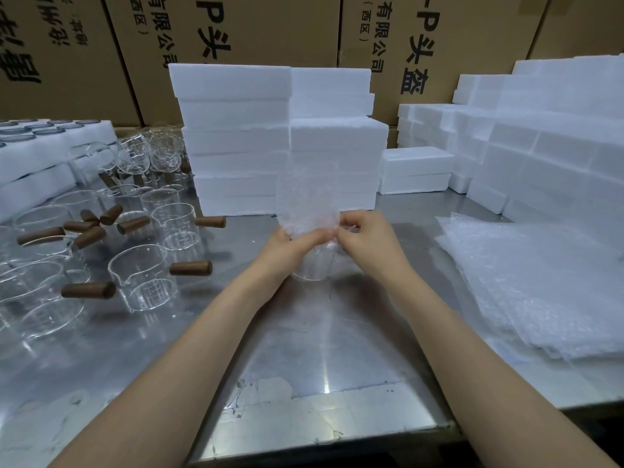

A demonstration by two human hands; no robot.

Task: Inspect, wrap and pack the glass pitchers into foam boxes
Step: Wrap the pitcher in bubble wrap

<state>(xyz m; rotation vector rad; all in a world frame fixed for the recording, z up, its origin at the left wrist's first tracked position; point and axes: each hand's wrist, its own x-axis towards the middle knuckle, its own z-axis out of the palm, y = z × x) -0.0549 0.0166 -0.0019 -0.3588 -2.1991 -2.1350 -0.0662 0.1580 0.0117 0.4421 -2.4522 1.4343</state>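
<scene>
Step in hand: wrapping. One glass pitcher (312,268) stands on the desk (337,349) just in front of the central foam box stack (280,140), a bubble-wrap sheet (305,197) rising above it. Left hand (287,243) and right hand (364,236), close together, both pinch the sheet. Next move, by judgement: folding the wrap round the glass, then boxing. Room: bare desk nearer than the stack; unwrapped pitchers (145,275) left of it, spare wrap pile (540,292) right.

I see a brushed metal table (304,349), glossy and reflective. The pitchers (145,275) are clear, smooth glass with matt brown wooden handles (190,267). The bubble wrap sheets (540,282) are translucent, bumpy plastic; the foam boxes (236,140) are matt white and grainy, against plain cardboard cartons (236,28).
</scene>
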